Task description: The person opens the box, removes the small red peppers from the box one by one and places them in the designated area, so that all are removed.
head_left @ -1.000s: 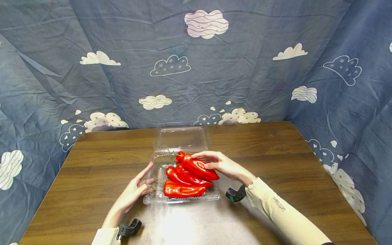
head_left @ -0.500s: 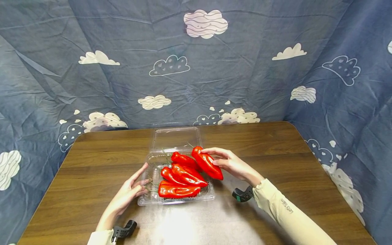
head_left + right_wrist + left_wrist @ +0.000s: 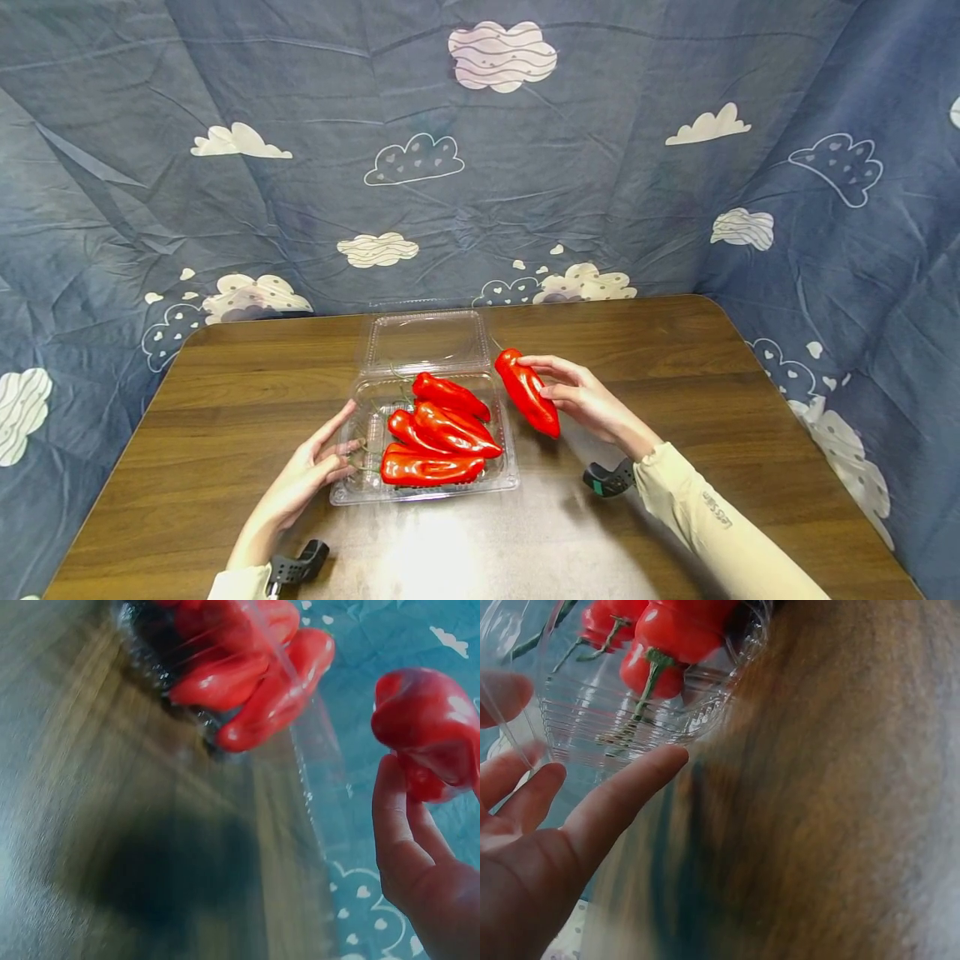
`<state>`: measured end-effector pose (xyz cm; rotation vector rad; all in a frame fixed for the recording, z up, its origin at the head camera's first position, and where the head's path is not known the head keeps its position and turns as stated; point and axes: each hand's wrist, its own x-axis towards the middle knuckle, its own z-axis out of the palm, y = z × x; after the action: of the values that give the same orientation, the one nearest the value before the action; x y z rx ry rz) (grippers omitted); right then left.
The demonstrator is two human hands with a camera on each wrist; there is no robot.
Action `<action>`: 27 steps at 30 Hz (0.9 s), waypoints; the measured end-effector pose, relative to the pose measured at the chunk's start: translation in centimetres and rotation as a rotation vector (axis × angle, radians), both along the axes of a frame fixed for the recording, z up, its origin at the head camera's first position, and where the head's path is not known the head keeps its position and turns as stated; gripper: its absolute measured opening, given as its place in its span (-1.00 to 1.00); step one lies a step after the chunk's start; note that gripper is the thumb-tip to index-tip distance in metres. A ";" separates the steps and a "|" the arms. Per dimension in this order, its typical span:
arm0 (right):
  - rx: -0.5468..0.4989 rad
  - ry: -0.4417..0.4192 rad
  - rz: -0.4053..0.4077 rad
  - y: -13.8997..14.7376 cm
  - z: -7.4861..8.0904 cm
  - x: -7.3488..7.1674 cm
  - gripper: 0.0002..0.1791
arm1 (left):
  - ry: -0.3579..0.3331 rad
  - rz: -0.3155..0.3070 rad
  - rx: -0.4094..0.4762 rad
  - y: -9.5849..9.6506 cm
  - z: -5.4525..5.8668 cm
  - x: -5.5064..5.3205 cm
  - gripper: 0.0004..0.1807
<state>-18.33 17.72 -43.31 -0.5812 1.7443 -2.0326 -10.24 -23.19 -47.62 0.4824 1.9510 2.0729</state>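
Note:
My right hand holds a long red pepper with a thin green stem, just beyond the right side of a clear plastic clamshell box. In the right wrist view the thumb and fingers grip that pepper by its body. Several red peppers lie side by side in the box, stems toward the left. My left hand is at the box's left side, fingers spread and fairly straight. In the left wrist view, its fingertips are close to the ribbed box wall; firm contact is hard to tell.
The box's hinged lid is folded back toward the rear edge of the brown wooden table. Behind the table hangs a blue curtain with cloud prints. Black wrist devices are worn at both wrists.
My right hand has lifted one pepper out of the pile and carried it right, past the box's side. The box and my left hand have shifted slightly left.

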 end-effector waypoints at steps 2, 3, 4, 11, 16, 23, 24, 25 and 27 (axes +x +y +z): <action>-0.010 -0.005 -0.022 0.2 -0.3 -0.1 -0.47 | 0.009 -0.011 -0.001 -0.1 0.0 0.0 -0.31; -0.015 -0.008 -0.036 0.4 -0.4 -0.1 -0.47 | 0.013 -0.016 -0.006 -0.1 0.0 0.0 -0.31; -0.019 -0.010 -0.046 0.5 -0.6 -0.2 -0.47 | 0.017 -0.020 -0.013 -0.2 0.0 0.0 -0.30; -0.003 -0.042 -0.112 1.1 -1.7 -0.5 -0.44 | 0.081 -0.035 -0.086 -0.3 -0.1 -0.6 -0.21; 0.013 -0.070 -0.160 1.3 -2.3 -0.6 -0.41 | 0.115 -0.073 -0.055 -0.3 -0.1 -1.0 -0.21; 0.035 -0.094 -0.217 1.3 -3.1 -0.8 -0.41 | 0.125 -0.095 -0.015 -0.4 -0.2 -1.1 -0.23; 0.040 -0.093 -0.224 1.3 -3.2 -0.9 -0.41 | 0.120 -0.095 -0.012 -0.4 -0.3 -1.1 -0.23; 0.046 -0.090 -0.229 1.3 -3.2 -0.9 -0.41 | 0.116 -0.096 -0.010 -0.4 -0.3 -1.2 -0.22; 0.063 -0.079 -0.240 1.2 -3.4 -1.0 -0.42 | 0.107 -0.094 -0.012 -0.4 -0.3 -1.2 -0.22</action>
<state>-19.32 18.90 -46.72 -0.2781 1.8999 -2.1167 -11.41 -23.63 -47.94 0.6813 1.9570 2.0154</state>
